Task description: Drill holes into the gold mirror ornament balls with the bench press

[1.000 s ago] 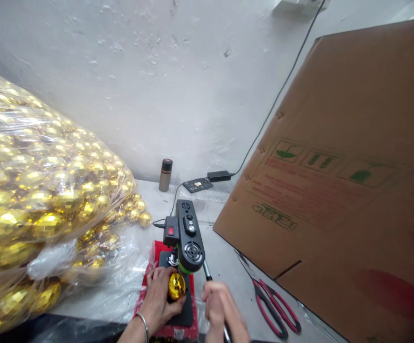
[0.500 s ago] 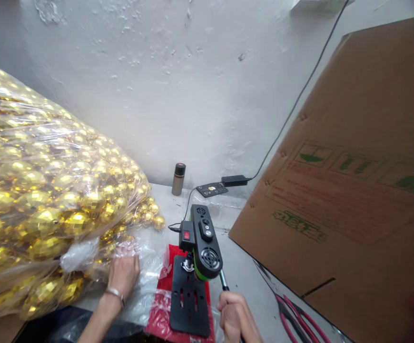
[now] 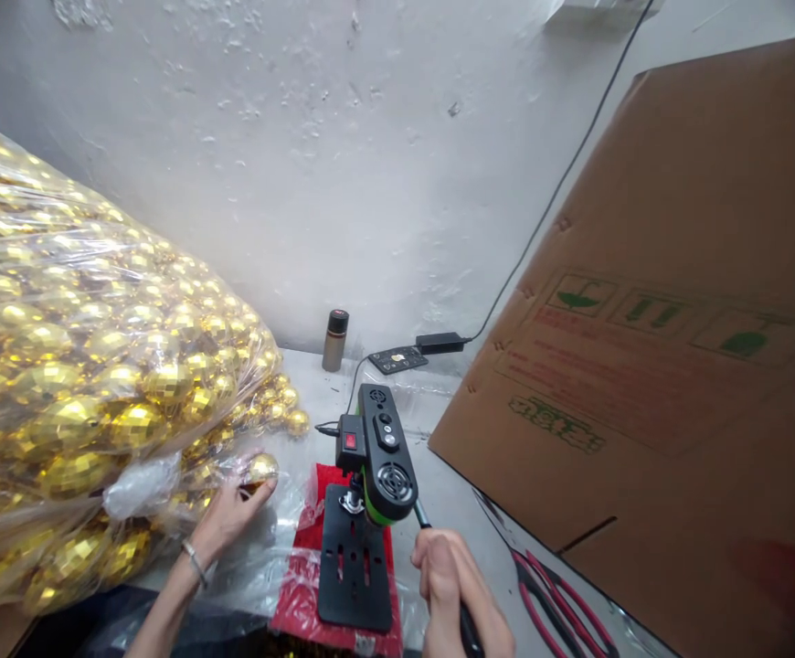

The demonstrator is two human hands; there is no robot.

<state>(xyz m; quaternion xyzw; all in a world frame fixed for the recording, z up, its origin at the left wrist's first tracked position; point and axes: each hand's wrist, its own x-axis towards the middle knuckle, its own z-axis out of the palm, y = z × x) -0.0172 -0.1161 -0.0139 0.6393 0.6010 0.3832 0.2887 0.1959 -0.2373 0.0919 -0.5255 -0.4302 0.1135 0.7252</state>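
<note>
A shiny gold faceted ball (image 3: 262,468) is between the thumb and fingers of my left hand (image 3: 228,514), at the mouth of a clear plastic bag (image 3: 143,311) packed with such balls. My right hand (image 3: 458,585) is wrapped round the black handle (image 3: 470,631) of a lever. The lever's metal rod runs up to a black and green bench-mounted device (image 3: 387,457) with round vents and a red switch box. Its black slotted base plate (image 3: 355,571) lies on a red sheet (image 3: 286,585) under clear plastic.
A large cardboard box (image 3: 644,302) leans in at the right, with red-handled scissors (image 3: 558,603) beside it. By the wall stand a small dark-capped bottle (image 3: 335,340), a black patterned card (image 3: 397,359) and a power adapter (image 3: 439,343) with its cable.
My left hand, earlier closed among the plastic by the bag, has turned and now holds a gold ball. My right hand stays on the lever handle. The view has shifted slightly.
</note>
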